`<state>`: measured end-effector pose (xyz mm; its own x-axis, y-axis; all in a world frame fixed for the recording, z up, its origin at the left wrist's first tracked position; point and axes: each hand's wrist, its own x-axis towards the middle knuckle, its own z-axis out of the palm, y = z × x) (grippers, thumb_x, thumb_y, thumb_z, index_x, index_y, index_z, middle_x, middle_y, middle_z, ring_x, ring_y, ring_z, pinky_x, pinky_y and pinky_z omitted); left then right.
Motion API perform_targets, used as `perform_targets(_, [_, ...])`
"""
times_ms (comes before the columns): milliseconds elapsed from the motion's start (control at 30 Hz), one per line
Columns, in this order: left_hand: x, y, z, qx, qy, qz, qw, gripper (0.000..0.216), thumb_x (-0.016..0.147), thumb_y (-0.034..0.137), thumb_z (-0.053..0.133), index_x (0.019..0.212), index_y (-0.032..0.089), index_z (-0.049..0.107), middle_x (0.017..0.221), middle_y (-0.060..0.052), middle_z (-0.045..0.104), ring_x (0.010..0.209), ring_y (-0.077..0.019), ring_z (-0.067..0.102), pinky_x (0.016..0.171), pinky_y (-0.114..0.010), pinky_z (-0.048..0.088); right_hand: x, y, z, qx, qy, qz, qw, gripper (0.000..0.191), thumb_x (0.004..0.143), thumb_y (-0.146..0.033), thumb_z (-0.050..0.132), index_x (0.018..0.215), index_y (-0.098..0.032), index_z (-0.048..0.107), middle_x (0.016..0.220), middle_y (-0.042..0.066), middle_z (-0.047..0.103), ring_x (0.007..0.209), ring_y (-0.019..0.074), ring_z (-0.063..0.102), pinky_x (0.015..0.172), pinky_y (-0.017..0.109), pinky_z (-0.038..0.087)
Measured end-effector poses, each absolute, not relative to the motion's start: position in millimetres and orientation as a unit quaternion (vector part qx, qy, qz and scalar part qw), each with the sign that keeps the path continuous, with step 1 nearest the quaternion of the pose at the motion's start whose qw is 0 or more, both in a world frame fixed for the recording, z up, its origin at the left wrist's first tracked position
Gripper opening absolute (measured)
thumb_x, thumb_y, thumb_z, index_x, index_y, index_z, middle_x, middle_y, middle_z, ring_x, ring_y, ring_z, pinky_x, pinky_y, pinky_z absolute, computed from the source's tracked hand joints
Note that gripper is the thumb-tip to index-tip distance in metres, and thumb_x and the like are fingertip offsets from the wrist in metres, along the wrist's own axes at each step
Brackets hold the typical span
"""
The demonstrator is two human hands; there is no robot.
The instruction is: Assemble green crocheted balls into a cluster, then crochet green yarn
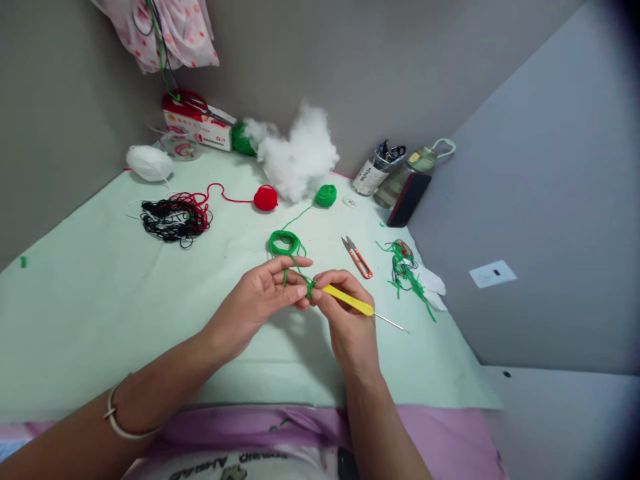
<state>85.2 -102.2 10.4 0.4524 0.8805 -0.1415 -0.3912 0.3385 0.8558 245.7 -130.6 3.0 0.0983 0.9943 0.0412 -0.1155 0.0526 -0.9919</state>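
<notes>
My right hand (345,310) is closed round a yellow-handled crochet hook (353,301), whose metal end sticks out to the right. My left hand (265,293) pinches green yarn (287,244) at the fingertips, right against the hook. The strand runs up through a loose coil to a small green yarn ball (325,195). Both hands meet above the pale green mat (100,300).
Orange thread snips (358,257) lie right of the hands, beside green yarn scraps (407,270). Further back sit a red yarn ball (265,198), tangled black and red yarn (175,219), white yarn (149,163), stuffing (297,153), a box (197,123), a tool cup (373,172), a phone (409,199).
</notes>
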Motion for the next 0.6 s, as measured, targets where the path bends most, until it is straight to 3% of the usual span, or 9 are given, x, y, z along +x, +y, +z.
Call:
perform_targets(300, [88.2, -105.3, 13.7, 0.433, 0.346, 0.453, 0.698, 0.036, 0.082, 0.026, 0.076, 0.114, 0.017, 0.061, 0.081, 0.003, 0.064, 0.078, -0.0132, 0.067, 0.081, -0.028, 0.052, 241.9, -132.1, 10.4, -0.528, -0.473, 0.436, 0.555, 0.012, 0.078, -0.026, 0.079, 0.082, -0.022, 0.068, 0.076, -0.002, 0.068, 0.069, 0.013, 0.063, 0.063, 0.026, 0.047])
perform_targets(600, [91.5, -108.1, 12.3, 0.466, 0.37, 0.467, 0.654, 0.033, 0.082, 0.028, 0.074, 0.111, 0.019, 0.062, 0.086, 0.001, 0.067, 0.082, -0.0145, 0.068, 0.087, -0.032, 0.056, 239.5, -136.4, 9.5, -0.533, -0.553, 0.32, 0.555, 0.008, 0.085, -0.019, 0.071, 0.082, -0.024, 0.067, 0.083, 0.0, 0.064, 0.073, 0.0138, 0.06, 0.065, 0.028, 0.047])
